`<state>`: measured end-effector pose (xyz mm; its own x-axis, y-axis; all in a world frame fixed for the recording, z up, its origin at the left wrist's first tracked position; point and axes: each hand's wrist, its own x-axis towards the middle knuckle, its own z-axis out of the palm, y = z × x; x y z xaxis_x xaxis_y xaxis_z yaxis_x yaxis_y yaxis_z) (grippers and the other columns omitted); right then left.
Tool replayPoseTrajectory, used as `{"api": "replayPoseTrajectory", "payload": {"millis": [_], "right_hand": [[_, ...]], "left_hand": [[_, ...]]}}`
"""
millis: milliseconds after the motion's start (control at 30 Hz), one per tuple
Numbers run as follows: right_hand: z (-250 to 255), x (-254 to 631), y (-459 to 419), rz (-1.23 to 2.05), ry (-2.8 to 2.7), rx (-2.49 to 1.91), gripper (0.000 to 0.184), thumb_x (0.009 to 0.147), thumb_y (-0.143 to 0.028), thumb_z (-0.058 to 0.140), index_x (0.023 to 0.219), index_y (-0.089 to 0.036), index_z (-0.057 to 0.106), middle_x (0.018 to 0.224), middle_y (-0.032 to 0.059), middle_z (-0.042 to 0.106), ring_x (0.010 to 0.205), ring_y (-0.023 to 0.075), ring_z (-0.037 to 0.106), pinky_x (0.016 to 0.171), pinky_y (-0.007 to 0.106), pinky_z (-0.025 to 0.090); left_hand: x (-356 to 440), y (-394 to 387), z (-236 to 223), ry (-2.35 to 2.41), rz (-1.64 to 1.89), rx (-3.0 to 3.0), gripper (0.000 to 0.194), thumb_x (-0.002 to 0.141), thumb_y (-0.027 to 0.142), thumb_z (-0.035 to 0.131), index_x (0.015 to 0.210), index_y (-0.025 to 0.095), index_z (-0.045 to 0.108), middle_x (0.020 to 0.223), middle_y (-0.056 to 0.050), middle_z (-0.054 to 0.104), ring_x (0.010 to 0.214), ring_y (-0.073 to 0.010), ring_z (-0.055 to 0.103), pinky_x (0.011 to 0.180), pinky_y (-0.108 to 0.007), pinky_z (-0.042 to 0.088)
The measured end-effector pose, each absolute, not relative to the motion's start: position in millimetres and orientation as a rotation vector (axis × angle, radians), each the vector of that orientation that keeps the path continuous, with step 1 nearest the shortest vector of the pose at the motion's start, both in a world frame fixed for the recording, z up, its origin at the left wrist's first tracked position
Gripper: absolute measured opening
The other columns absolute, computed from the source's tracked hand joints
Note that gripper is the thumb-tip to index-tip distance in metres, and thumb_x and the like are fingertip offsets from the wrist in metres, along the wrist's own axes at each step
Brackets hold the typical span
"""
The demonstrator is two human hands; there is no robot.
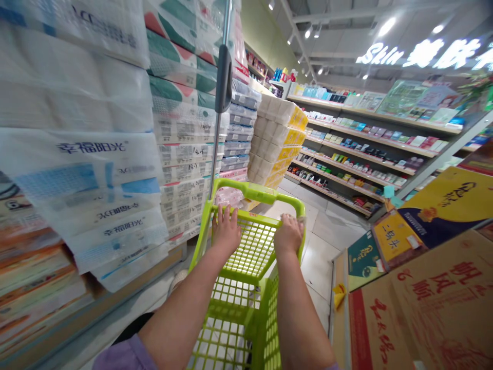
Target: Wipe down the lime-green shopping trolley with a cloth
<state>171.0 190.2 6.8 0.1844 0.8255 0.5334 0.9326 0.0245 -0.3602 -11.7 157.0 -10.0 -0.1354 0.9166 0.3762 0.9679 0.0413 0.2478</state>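
A lime-green plastic shopping cart (246,299) with grid walls stands in front of me, its open basket seen from above. Both my arms reach over it to the far rim. My left hand (227,230) grips that rim at its left part, fingers laid over the edge. At the right corner, my right hand (288,234) is closed around the rim. Beyond the hands rises a green looped handle (262,195). A thin metal pole with a dark grey grip (224,79) stands at the cart's left corner; its foot is partly hidden.
Tall stacks of wrapped tissue packs (185,128) line the left side, with yellow-white paper rolls (275,139) farther on. Shelves of small boxed goods (358,136) stand at the back right. Cardboard cartons (435,298) crowd the near right. Tiled floor (327,226) runs between.
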Motion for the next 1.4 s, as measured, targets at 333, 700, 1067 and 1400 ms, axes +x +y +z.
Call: {"api": "replayPoseTrajectory", "payload": {"millis": [333,700,1067,1400], "right_hand": [[-3.1,131.9,186.1,-0.141,-1.927,-1.418,0.041,0.086,-0.01,0.039,0.117,-0.023,0.064,0.121,0.0029,0.065,0.116,0.0171,0.054,0.102,0.032,0.032],[-2.2,131.1,187.7,-0.162,-1.709,-1.674,0.039,0.092,-0.023,0.038,0.124,-0.019,0.059,0.125,0.0114,0.06,0.117,0.0257,0.049,0.105,0.046,0.025],[4.1,128.1,188.6,-0.074,-1.589,-1.771,0.039,0.094,-0.028,0.033,0.122,-0.023,0.06,0.126,0.0087,0.061,0.119,0.0268,0.049,0.104,0.053,0.021],[4.6,137.4,189.9,-0.054,-1.746,-1.795,0.053,0.077,-0.013,0.046,0.129,-0.02,0.053,0.134,0.0106,0.054,0.124,0.0278,0.045,0.108,0.052,0.018]], "left_hand": [[-10.3,157.5,-9.1,-2.17,-0.723,-1.967,0.057,0.087,0.029,0.046,0.141,0.014,0.037,0.152,-0.015,0.031,0.143,-0.0358,0.014,0.11,-0.053,0.031],[-9.6,162.4,-14.0,-2.154,-0.751,-1.949,0.057,0.086,0.03,0.046,0.14,0.013,0.038,0.151,-0.015,0.033,0.143,-0.0355,0.016,0.111,-0.053,0.029],[-10.2,162.8,-12.5,-2.177,-0.723,-1.96,0.057,0.087,0.031,0.046,0.14,0.013,0.038,0.152,-0.014,0.031,0.143,-0.0363,0.014,0.111,-0.053,0.029],[-10.1,161.3,-9.7,-2.178,-0.697,-1.956,0.056,0.087,0.03,0.046,0.141,0.014,0.037,0.152,-0.014,0.031,0.143,-0.0356,0.014,0.111,-0.052,0.031]]}}
